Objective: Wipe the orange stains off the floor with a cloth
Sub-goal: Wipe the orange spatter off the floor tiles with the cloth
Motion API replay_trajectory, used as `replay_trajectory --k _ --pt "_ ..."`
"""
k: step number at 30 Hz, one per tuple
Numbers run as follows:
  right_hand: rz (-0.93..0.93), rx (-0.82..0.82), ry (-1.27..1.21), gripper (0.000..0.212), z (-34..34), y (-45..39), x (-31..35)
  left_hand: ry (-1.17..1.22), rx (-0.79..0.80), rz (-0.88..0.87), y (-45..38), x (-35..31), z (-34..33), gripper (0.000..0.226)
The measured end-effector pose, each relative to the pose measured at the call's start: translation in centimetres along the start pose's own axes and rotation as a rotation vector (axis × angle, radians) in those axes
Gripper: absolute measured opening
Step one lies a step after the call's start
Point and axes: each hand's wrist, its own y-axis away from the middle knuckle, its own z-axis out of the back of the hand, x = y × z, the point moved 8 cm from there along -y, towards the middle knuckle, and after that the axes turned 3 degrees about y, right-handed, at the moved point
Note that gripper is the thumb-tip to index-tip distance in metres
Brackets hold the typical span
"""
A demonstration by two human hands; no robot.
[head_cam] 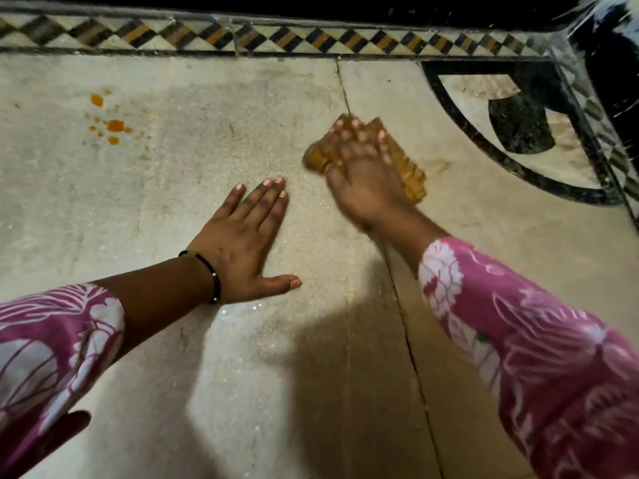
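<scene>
My right hand [363, 171] presses a folded yellow-brown cloth [411, 178] flat on the pale stone floor [242, 98], right of a crack line; hand and cloth are motion-blurred. My left hand [247, 243] lies flat on the floor, fingers spread, palm down, holding nothing, a black bracelet on its wrist. A cluster of orange stains [114, 125] sits far to the left, with one separate orange spot [96, 100] above it. A faint brownish smear [441, 164] shows just right of the cloth.
A patterned tile border [276, 38] runs along the top, with a dark wall beyond. A black curved inlay [518, 126] fills the right corner. A crack [408, 340] runs down the floor. My pink-and-white sleeves fill the lower corners.
</scene>
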Motion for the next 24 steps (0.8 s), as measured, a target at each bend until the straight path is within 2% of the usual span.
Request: replay_trajectory --k 3,6,8,12,14,16,19,22,24 --pt "0.200 0.032 0.063 0.063 -0.3 6.0 1.2 0.008 -0.004 -0.001 0.0 0.0 0.1 0.115" --pt "0.230 0.099 0.094 0.066 -0.5 10.2 -2.7 0.016 -0.004 -0.004 0.0 0.0 -0.1 0.115" --pt "0.126 0.084 0.090 0.069 0.3 10.1 -5.8 0.028 -0.005 -0.004 0.0 0.1 -0.1 0.116" --pt "-0.222 -0.003 0.069 0.072 1.1 5.1 -9.4 0.032 -0.012 -0.008 0.0 0.2 -0.2 0.116" --pt "-0.412 -0.025 0.071 0.069 1.0 2.0 -9.4 0.034 -0.013 -0.007 0.0 0.3 -0.2 0.116" --pt "-0.490 -0.028 0.085 0.067 0.7 -0.1 -7.8 0.032 -0.006 -0.006 0.0 0.3 -0.2 0.116" --pt "-0.288 -0.046 0.102 0.066 0.2 0.2 -2.8 0.021 -0.002 -0.002 0.1 0.3 -0.1 0.116" --pt "0.001 -0.052 0.028 0.069 -0.7 5.2 2.2 0.017 -0.002 0.007 0.1 0.4 0.0 0.116" --pt "0.122 -0.078 -0.064 0.066 -0.9 9.5 4.2 0.020 0.001 0.006 0.0 0.3 0.0 0.116"
